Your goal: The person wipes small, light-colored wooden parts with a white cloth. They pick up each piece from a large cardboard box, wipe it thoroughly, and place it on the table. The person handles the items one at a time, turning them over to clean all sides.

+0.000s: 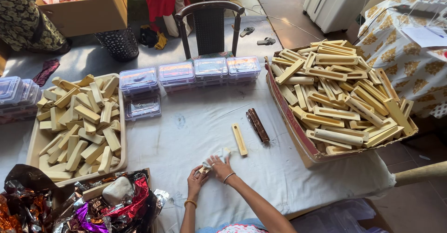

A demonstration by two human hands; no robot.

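White crumpled cloth (215,160) bunched on table; left hand (195,179) and right hand (220,167) fingers grasping it.

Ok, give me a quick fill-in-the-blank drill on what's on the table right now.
1. Both hands, left hand and right hand, hold a small ____ cloth.
2. The loose wooden tray lies beside a ____ wrapped bar.
3. The cardboard box on the right is piled with wooden ____.

Missing words: white; brown; trays
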